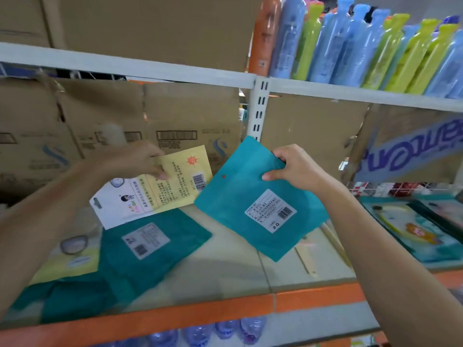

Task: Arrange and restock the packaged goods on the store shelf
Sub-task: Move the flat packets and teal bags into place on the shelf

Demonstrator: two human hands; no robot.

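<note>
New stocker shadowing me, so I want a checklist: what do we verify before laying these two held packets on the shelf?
1. Right hand grip on held teal packet: ok, pinched at its top edge.
2. Left hand grip on yellow packet: ok, pinched.
3. Bare shelf below the held packet: ok.
4. Label side matches lying teal packet: ok, both labels up.
5. Packets sealed: cannot tell.

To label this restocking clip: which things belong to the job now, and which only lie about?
Job: left hand pinching yellow packet; right hand gripping raised teal pouch; flat teal pouch on the shelf.
Lying about: cardboard boxes; coloured bottles above; water bottles below.
</note>
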